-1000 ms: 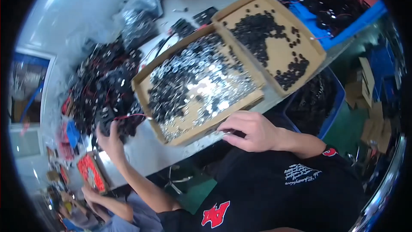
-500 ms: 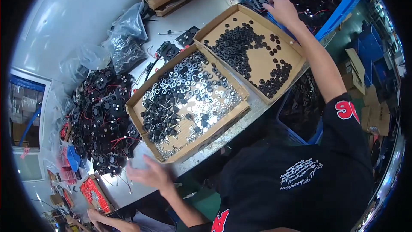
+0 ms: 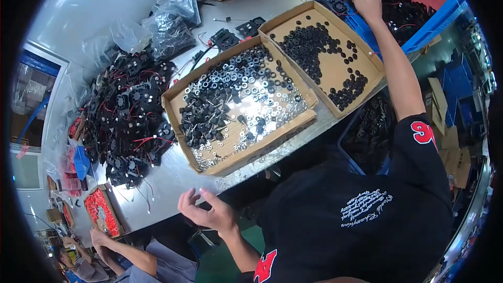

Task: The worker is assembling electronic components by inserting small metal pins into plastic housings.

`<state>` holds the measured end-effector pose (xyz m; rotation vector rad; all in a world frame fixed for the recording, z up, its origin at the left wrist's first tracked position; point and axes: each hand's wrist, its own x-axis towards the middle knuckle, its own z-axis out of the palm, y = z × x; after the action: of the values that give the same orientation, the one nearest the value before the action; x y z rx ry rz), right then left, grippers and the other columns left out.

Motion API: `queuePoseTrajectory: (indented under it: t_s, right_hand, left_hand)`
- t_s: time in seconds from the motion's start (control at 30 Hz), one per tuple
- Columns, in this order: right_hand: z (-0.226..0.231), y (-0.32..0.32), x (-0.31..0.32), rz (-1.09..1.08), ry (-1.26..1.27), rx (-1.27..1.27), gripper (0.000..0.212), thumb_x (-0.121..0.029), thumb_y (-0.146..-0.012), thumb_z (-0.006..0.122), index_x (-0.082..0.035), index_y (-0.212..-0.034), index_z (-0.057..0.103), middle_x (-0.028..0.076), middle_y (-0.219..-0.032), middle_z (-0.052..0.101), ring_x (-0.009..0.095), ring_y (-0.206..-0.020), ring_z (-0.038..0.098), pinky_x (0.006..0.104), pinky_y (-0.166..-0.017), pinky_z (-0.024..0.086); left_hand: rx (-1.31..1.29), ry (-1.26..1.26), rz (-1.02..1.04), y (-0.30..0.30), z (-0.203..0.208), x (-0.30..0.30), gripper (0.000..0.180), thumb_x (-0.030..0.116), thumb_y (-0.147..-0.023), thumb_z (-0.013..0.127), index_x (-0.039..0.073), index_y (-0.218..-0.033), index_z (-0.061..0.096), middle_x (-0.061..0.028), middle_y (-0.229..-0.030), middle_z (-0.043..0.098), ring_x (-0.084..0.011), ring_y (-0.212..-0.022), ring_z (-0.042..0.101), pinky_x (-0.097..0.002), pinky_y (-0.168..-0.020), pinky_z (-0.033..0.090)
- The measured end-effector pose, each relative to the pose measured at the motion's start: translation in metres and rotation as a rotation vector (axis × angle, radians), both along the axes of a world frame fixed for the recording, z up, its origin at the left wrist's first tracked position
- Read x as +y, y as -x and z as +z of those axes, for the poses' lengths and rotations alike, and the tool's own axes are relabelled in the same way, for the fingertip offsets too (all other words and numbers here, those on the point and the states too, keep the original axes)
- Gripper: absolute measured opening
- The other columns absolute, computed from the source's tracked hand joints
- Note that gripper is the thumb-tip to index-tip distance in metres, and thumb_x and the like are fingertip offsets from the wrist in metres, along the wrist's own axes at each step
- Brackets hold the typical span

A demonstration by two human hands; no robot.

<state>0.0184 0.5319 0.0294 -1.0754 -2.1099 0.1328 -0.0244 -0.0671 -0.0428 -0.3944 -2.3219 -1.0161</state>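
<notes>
My left hand [image 3: 208,214] hovers off the front edge of the table, palm up, its fingers loosely curled and apart with nothing in them. My right hand [image 3: 368,5] reaches over the near rim of a blue crate [image 3: 361,29] full of black fan parts with red wires. Its fingertips are pinched together beside a black fan unit [image 3: 337,5]; whatever they grip is hidden. Between my hands are two cardboard trays. The nearer tray [image 3: 257,153] has metal washers, nuts and black-headed screws; the farther tray [image 3: 335,31] has small black rings.
A heap of black fan assemblies [image 3: 128,120] covers the table's left side. Behind it lie clear plastic bags [image 3: 175,18]. Loose black brackets [image 3: 224,39] sit behind the trays. A co-worker's hand [image 3: 99,238] touches a box of red parts [image 3: 102,212]. Below the table edge stands another crate [image 3: 356,160].
My right hand has moved farther over the blue crate. My left hand has drawn back from the table edge, turning palm up. The whole view has shifted a little.
</notes>
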Motion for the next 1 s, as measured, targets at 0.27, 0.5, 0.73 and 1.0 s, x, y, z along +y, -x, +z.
queuePoseTrajectory:
  t_s: [0.27, 0.5, 0.73, 1.0]
  right_hand:
    - [0.025, -0.007, -0.185, 0.716, -0.571, 0.113, 0.015, -0.009, -0.081, 0.066, -0.002, -0.094, 0.070, 0.007, -0.072, 0.065, 0.019, -0.060, 0.062, 0.0292, -0.055, 0.048]
    - [-0.028, -0.022, -0.358, 1.459, -0.663, 0.091, 0.025, -0.010, -0.072, 0.071, 0.002, -0.094, 0.070, -0.002, -0.066, 0.055, 0.011, -0.057, 0.058, 0.0231, -0.050, 0.045]
    - [-0.023, 0.031, -0.335, 1.139, 0.000, -0.051, 0.016, -0.015, -0.082, 0.067, -0.001, -0.090, 0.066, 0.013, -0.081, 0.062, 0.029, -0.072, 0.061, 0.0363, -0.064, 0.050]
    - [-0.038, 0.090, -0.308, 0.869, -0.003, -0.329, 0.015, -0.013, -0.087, 0.062, -0.004, -0.097, 0.064, 0.015, -0.090, 0.063, 0.035, -0.088, 0.061, 0.0420, -0.078, 0.049]
  left_hand:
    - [-0.650, -0.431, -0.606, -0.024, 0.031, 0.049, 0.025, 0.017, -0.093, 0.056, -0.003, -0.108, 0.055, -0.0133, -0.098, 0.059, -0.0185, -0.083, 0.058, -0.0277, -0.074, 0.046]
    - [-1.054, -0.884, -0.583, -0.020, 0.057, 0.057, 0.034, 0.018, -0.097, 0.056, -0.001, -0.124, 0.047, -0.0085, -0.106, 0.062, -0.0136, -0.095, 0.060, -0.0296, -0.087, 0.049]
    - [-0.939, -0.792, -0.439, -0.011, 0.044, 0.012, 0.043, 0.000, -0.088, 0.065, -0.007, -0.126, 0.045, -0.0098, -0.108, 0.062, -0.0138, -0.095, 0.062, -0.0259, -0.087, 0.049]
    - [-0.891, -0.965, -0.308, -0.014, 0.035, 0.015, 0.052, 0.002, -0.090, 0.060, -0.009, -0.133, 0.033, -0.0139, -0.121, 0.052, -0.0155, -0.108, 0.053, -0.0274, -0.094, 0.043]
